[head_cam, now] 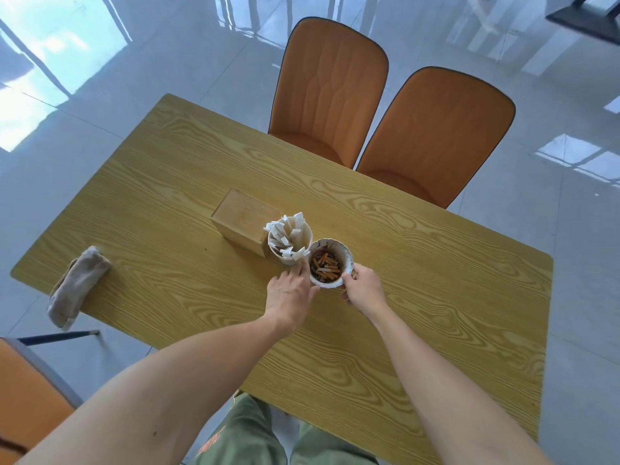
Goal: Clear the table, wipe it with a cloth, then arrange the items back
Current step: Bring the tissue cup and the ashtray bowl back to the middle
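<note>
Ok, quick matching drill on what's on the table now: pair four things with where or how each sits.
Things:
1. cloth
2. box
3. cup of packets
4. ashtray

States:
A. between both hands, full of butts
B. hanging over the table's left edge
C. behind the cup, farthest from the person
D. between the box and the ashtray

Pairs: 1-B, 2-C, 3-D, 4-A

The left hand and right hand flank the ashtray; whether they grip it yet is unclear.
</note>
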